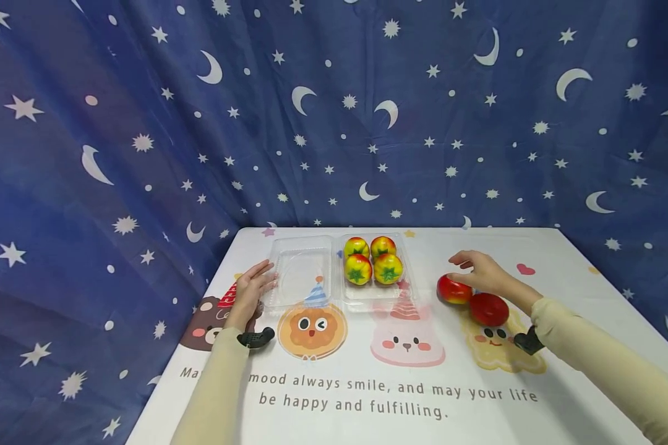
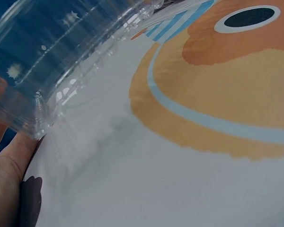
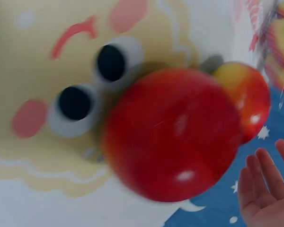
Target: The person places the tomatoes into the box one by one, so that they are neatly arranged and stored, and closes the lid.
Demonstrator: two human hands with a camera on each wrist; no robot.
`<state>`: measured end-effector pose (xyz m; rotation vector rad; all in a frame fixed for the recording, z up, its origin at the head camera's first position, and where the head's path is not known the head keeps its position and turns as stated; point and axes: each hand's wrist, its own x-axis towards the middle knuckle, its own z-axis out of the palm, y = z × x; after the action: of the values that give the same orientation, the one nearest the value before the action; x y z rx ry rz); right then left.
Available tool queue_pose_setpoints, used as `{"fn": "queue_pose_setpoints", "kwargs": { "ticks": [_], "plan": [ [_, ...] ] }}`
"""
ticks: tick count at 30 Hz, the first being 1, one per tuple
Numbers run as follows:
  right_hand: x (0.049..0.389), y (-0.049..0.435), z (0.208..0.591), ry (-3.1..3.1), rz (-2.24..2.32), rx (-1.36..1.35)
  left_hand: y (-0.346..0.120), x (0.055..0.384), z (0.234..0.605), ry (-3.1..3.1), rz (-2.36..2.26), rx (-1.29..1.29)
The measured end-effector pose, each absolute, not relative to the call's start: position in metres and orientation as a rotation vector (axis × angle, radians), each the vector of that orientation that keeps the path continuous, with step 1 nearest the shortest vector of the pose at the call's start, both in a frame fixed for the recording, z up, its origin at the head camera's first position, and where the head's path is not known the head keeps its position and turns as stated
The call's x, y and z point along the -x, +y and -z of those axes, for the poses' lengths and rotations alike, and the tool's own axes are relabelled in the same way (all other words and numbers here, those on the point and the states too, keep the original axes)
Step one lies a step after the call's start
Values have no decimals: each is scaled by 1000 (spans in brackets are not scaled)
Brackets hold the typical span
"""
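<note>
A clear plastic box (image 1: pixel 306 278) lies open on the table, its two halves side by side. Several red-and-yellow fruits with green star-shaped leaves, such as this fruit (image 1: pixel 388 269), sit in its right half. My left hand (image 1: pixel 250 290) rests at the left edge of the box, fingers extended; the wrist view shows the fingers (image 2: pixel 21 149) against the clear wall. On the right lie two more fruits, a red-and-yellow fruit (image 1: pixel 454 289) and a darker red fruit (image 1: pixel 488 309). Over them hovers my right hand (image 1: pixel 481 272), fingers loosely bent and holding nothing.
The white tablecloth (image 1: pixel 362 426) carries printed cartoon faces and lettering. Behind and to the left hangs a blue curtain (image 1: pixel 334 154) with moons and stars. A black wrist device (image 1: pixel 529 340) is strapped on the right wrist, another black device (image 1: pixel 256 338) on the left.
</note>
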<state>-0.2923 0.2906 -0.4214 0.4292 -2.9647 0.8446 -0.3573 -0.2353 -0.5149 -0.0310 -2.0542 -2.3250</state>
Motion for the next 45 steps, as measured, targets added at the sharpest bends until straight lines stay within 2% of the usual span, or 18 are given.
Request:
{"fn": "queue_pose_setpoints", "kwargs": {
  "ticks": [14, 23, 45],
  "plan": [
    [285, 314, 437, -2993, -862, -417, -237, 358, 517, -2064, 2300, 54],
    [286, 310, 440, -3028, -938, -347, -236, 358, 516, -2070, 2316, 30],
    [300, 304, 455, -2963, -927, -393, -235, 357, 514, -2063, 2316, 20]
  ]
}}
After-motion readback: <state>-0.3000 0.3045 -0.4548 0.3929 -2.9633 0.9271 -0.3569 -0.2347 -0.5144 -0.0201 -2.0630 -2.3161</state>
